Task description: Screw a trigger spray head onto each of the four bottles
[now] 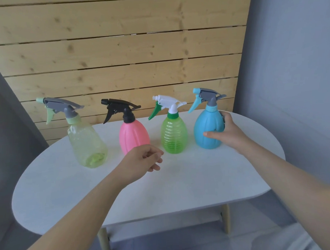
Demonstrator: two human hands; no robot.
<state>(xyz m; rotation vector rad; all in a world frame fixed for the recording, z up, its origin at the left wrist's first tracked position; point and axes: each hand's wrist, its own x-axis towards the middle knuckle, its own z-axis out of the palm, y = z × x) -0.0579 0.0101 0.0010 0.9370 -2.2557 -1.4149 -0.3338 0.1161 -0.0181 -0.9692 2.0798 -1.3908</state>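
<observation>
Worktop: white, oval, pale wooden legs below the near edge. Left hand: above the middle of the worktop, fingers loosely curled, holding nothing, just in front of the pink bottle. Right hand: toward the far right edge, thumb and fingers wrapped round the blue bottle. Four bottles upright in a row along the far edge, each with a trigger spray head on: pale yellow-green bottle, grey and mint head; pink bottle, black head; green ribbed bottle, white and green head; blue bottle, grey and blue head. Behind: wooden slat panel.
</observation>
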